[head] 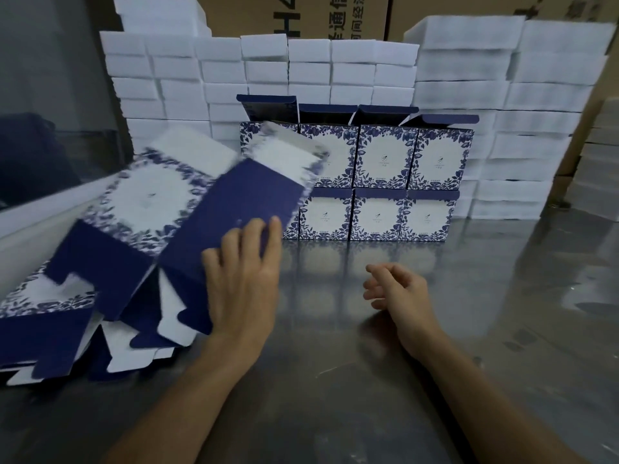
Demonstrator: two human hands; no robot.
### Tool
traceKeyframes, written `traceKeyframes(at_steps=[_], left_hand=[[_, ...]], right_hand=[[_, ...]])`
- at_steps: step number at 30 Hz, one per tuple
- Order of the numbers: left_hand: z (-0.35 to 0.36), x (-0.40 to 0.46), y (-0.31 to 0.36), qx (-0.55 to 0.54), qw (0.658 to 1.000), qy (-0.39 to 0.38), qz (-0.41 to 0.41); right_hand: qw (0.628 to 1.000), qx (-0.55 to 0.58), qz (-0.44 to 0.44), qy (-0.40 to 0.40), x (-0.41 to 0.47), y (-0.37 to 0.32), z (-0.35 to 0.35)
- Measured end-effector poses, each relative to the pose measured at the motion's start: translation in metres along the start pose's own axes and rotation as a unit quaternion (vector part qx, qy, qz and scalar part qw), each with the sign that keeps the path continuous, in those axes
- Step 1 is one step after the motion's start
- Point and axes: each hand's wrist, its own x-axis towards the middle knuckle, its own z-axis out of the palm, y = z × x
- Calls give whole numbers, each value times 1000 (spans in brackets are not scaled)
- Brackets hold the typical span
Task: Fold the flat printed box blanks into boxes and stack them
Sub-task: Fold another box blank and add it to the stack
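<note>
Blanks (pixel 110 262) lie heaped at the desk's (pixel 435 363) left; left hand (pixel 243 279) grips the top blank (pixel 234 209); right hand (pixel 398 291) hangs relaxed, holding nothing; folded boxes (pixel 382 182) stacked behind, top row's lids open.

Motion blur smears the lifted blank (pixel 234 199), and its far printed end is unreadable. The left hand (pixel 243 283) covers the blank's near corner, its thumb out of sight. The pile of blanks (pixel 50 323) runs off the left edge. Logos on the folded boxes (pixel 385 162) are too small to read. The cartons (pixel 335 15) behind are cropped at the top.
</note>
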Motion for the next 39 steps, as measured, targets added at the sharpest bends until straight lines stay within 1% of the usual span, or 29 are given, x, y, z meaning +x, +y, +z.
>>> traceKeyframes(at_steps=[2,5,7,9,11,15,17,20,21,23,25,26,27,29,30,31,32,35,37,38,39], left_hand=[[-1,-4,18,-12,998,5,61],[-1,-12,34,-46,990,6,132],[-1,-16,37,-78,984,3,162],[0,-17,39,-107,980,-8,169],[0,-17,40,-135,975,-17,176],[5,-16,39,-240,951,-37,191],[8,-14,32,-252,953,-15,166],[15,-6,13,-210,974,28,81],[18,-4,7,-197,979,24,47],[24,-2,-7,-182,983,-15,-28],[29,-1,-20,-200,972,-66,-102],[31,-1,-25,-238,958,-90,-134],[32,-1,-28,-301,933,-108,-165],[33,0,-25,-449,855,-122,-230],[33,-1,-20,-504,814,-128,-260],[33,-2,-15,-543,779,-135,-283],[33,-3,-12,-568,753,-144,-300],[32,0,-9,-609,701,-164,-334],[29,2,-7,-630,678,-177,-334],[27,3,-5,-630,683,-184,-321],[24,3,-2,-621,697,-189,-303]], right_hand=[[998,17,19,-52,-7,-6,9],[987,75,55,-135,-19,-12,31],[975,141,65,-161,-24,-14,43],[963,203,84,-154,-27,-16,49],[958,230,105,-135,-27,-16,49],[973,190,91,-98,-21,-11,42],[981,161,84,-74,-17,-12,35],[989,123,65,-42,-10,-10,22],[992,111,60,-24,-8,-9,18],[994,96,51,12,-4,-7,11],[993,95,49,44,-2,-8,6],[992,98,53,58,-1,-8,5],[991,101,56,70,0,-10,4],[987,114,64,92,1,-13,3],[985,124,69,100,0,-14,3],[983,139,72,101,-2,-16,2],[980,158,71,99,-3,-18,0],[966,240,80,60,-5,-26,-4],[967,243,73,29,-6,-32,-1],[972,227,51,15,-7,-35,1],[977,210,33,9,-9,-36,3]])
